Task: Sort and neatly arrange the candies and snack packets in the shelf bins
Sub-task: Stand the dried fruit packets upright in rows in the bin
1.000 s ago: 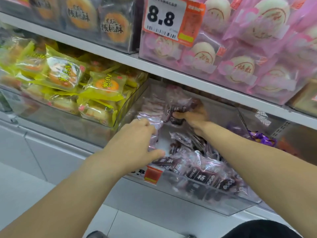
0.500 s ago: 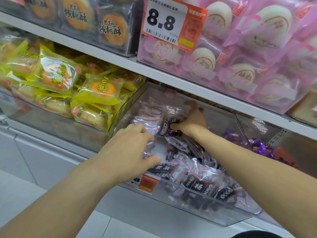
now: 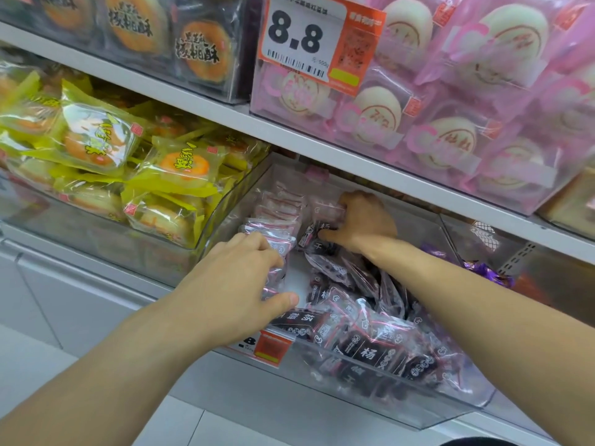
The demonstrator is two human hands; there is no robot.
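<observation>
Step in hand: lining up small dark plum-snack packets in clear pink-edged wrappers inside the clear plastic shelf bin (image 3: 370,386) on the lower shelf.

Left hand (image 3: 238,284): fingers curled round the near end of an upright row of packets (image 3: 273,226) along the bin's left wall, thumb at the front; it holds the row together.

Right hand (image 3: 362,222): deep at the back of the bin, fingers curled round a clump of dark packets (image 3: 317,233), pinching them just beside the row.

A loose heap of the same packets (image 3: 363,346) lies unsorted at front right. A bare patch of bin floor shows between row and heap.

Next move, by judgement: seat the right hand's clump upright as a second row, then draw from the heap. Wrappers look slippery; the rows may topple if the left hand lets go too soon.

Neighbouring bin holds yellow-wrapped pastries (image 3: 180,165); not involved.
</observation>
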